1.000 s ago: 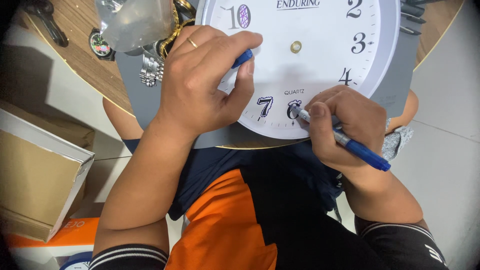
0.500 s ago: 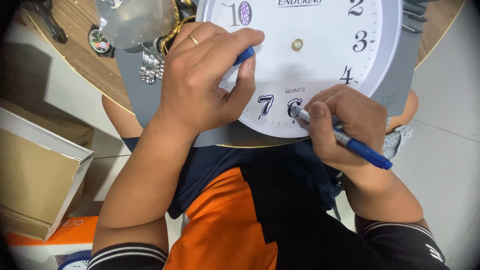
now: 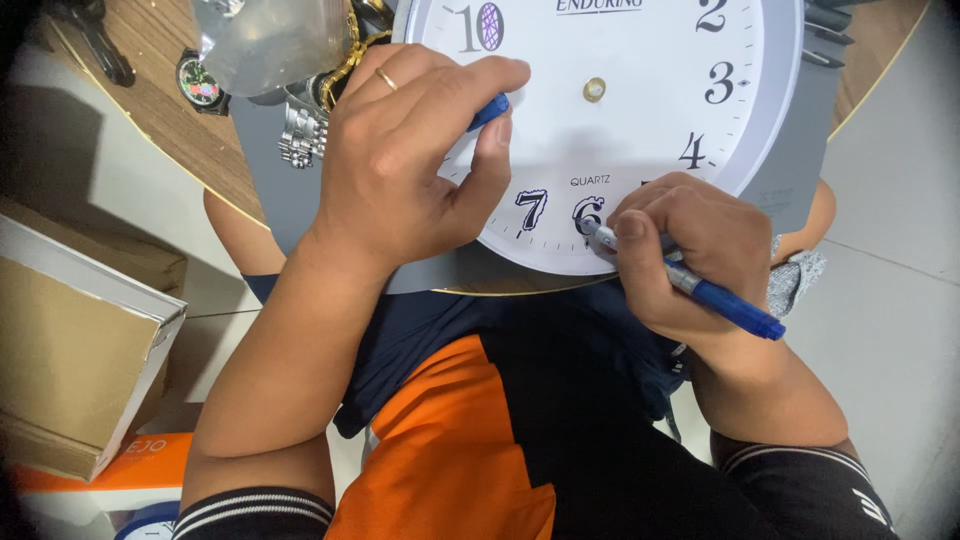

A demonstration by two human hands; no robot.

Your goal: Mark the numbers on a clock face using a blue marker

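In the head view, the white clock face (image 3: 610,120) lies at the upper centre of the frame on a grey mat (image 3: 800,150). The left hand (image 3: 410,160) presses on it, clenched around a blue pen cap (image 3: 488,110). The right hand (image 3: 690,250), lower right, grasps a blue pen (image 3: 700,292), its tip at the dial's bottom numeral.
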